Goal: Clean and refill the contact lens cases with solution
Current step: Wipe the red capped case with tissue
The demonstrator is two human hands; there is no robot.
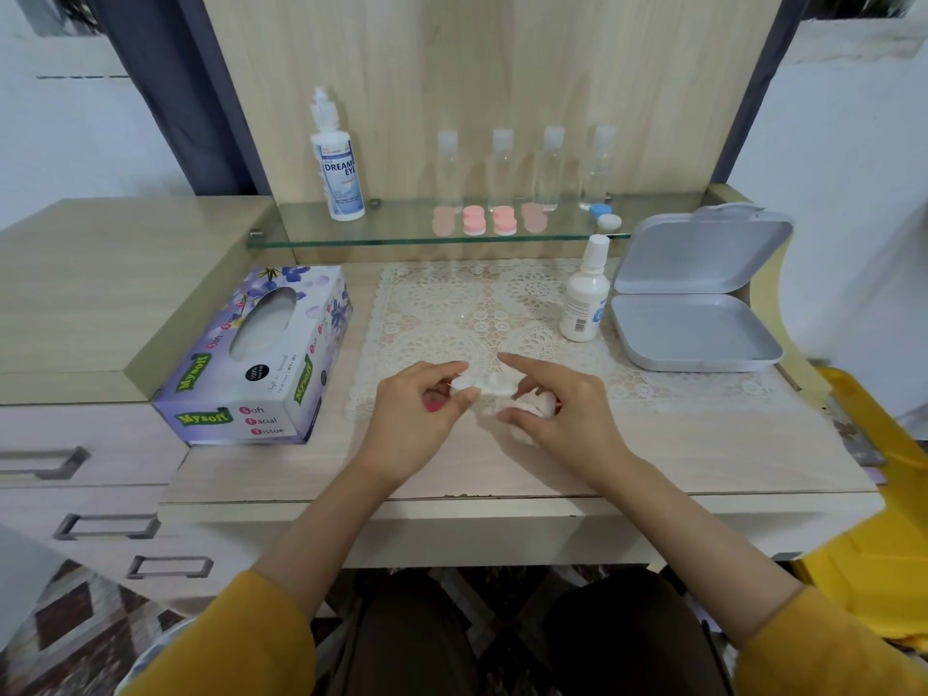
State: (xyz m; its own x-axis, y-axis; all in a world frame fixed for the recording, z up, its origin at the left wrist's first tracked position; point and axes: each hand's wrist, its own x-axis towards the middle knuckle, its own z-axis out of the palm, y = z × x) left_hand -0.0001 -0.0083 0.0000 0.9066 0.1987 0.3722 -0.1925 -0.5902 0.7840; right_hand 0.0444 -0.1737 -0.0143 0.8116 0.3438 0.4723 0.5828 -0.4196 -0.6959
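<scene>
1. Hands meet low in the middle of the frame, above the near edge of the lace mat (452,303) on the worktop (703,444).
2. Left hand (422,411) pinches the left end of a white lens case (489,384) between thumb and forefinger. It holds the case level and clear of the mat, probably so the other end is free to be wiped. Something red shows in its palm; I cannot tell what.
3. Right hand (565,411) curls its lower fingers round a crumpled tissue (535,411), with the forefinger stretched toward the free end of the case. Wiping the case dry looks like the step in hand.
4. Tissue box (251,354) lies at centre left, close enough for a fresh sheet.
5. Small white bottle (585,293) stands capped at centre right, just beside an open grey box (698,313). I would guess it is kept handy for the refill.
6. Glass shelf (391,228), higher in the frame, carries a larger solution bottle (339,163), four clear bottles (550,168), pink cases (474,221) and a blue and white case (605,216). They stand in a row, seemingly next in line.
</scene>
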